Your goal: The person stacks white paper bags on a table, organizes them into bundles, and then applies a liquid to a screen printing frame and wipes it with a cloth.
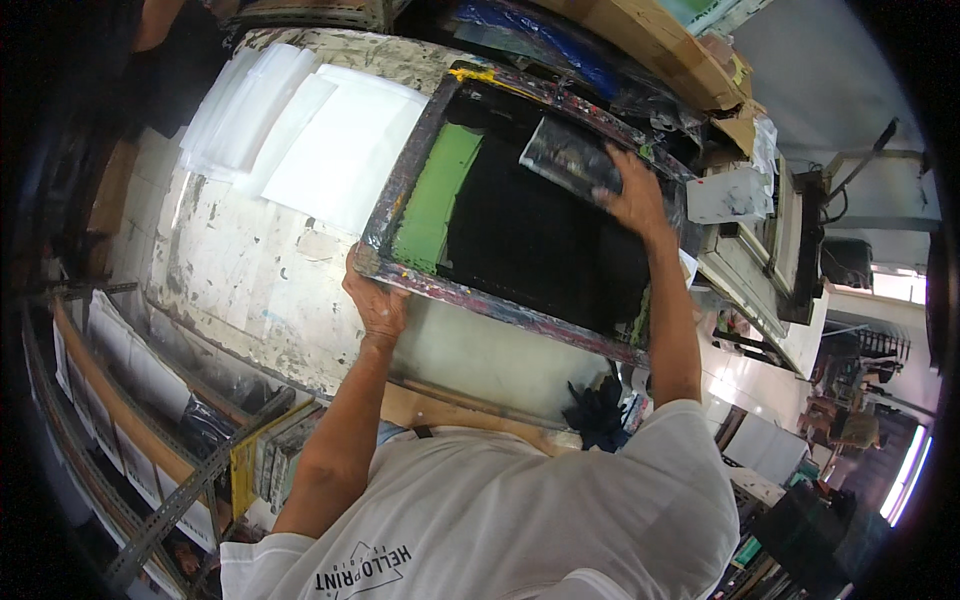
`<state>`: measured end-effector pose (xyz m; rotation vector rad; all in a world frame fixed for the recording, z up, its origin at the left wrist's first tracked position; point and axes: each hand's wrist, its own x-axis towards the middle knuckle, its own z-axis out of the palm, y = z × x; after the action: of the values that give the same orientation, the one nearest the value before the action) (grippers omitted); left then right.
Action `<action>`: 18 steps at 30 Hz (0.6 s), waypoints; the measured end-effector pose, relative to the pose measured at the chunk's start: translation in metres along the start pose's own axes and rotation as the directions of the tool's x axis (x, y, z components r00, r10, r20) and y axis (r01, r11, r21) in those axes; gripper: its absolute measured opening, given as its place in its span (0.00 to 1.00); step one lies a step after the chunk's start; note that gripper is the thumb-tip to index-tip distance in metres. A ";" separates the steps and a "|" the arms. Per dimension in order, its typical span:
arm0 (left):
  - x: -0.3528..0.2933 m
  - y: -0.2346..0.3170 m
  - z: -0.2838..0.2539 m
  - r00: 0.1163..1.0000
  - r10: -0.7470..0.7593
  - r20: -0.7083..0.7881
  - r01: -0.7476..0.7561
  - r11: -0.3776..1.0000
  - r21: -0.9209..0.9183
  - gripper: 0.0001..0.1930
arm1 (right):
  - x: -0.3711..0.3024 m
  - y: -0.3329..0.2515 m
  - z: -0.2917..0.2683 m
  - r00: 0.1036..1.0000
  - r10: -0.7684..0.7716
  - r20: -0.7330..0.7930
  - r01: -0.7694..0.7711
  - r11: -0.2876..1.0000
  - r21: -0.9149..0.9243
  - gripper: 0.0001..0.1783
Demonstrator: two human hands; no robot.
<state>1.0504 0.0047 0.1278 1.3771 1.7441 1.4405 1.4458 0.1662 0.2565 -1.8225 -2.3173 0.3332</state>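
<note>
A screen printing frame (500, 306) with ink-stained edges lies at a slant across the worktable. Its mesh is coated with black ink (540, 240), and a green strip (432, 200) runs along the left side. My left hand (376, 303) is closed around the frame's near left corner. Over the far right part of the mesh, my right hand (636, 192) grips a wide, ink-smeared squeegee (562, 156). The squeegee's lower edge is against or just above the inked surface; I cannot tell which.
White sheets (345, 140) lie spread to the left on the paint-flecked worktable (225, 260). Beyond the frame are cardboard (660, 45) and dark plastic. A white container (727, 195) stands right of it. A dark glove or rag (597, 410) lies at the near edge; a rack (150, 400) is lower left.
</note>
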 end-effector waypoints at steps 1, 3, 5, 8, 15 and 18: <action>0.000 0.006 0.000 0.999 -0.028 0.029 0.027 0.999 0.026 0.56 | -0.025 -0.007 -0.001 1.000 -0.005 -0.012 0.004 0.999 -0.051 0.46; 0.001 0.012 -0.001 0.998 -0.035 0.046 0.033 0.998 0.052 0.58 | -0.069 -0.023 -0.001 1.000 0.000 0.020 0.002 0.996 -0.086 0.47; 0.001 0.012 -0.001 0.999 0.007 0.039 -0.009 0.999 0.039 0.57 | -0.103 -0.044 -0.005 0.992 0.004 0.124 -0.001 1.000 -0.022 0.48; 0.006 0.027 -0.001 0.999 -0.005 0.035 0.006 1.000 -0.006 0.58 | -0.124 -0.077 -0.011 0.969 -0.016 0.245 -0.010 0.994 0.105 0.49; 0.009 0.032 -0.005 0.994 -0.055 0.097 0.061 0.996 -0.063 0.59 | -0.127 -0.089 -0.003 0.973 0.045 0.225 -0.066 0.994 0.087 0.54; 0.001 0.010 -0.003 0.996 -0.060 0.067 0.058 0.998 0.024 0.58 | -0.089 -0.054 0.009 0.994 -0.003 0.108 -0.001 0.999 0.041 0.54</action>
<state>1.0507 0.0038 0.1381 1.3586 1.7478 1.3315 1.4141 0.0674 0.2632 -1.8265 -2.3627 0.4870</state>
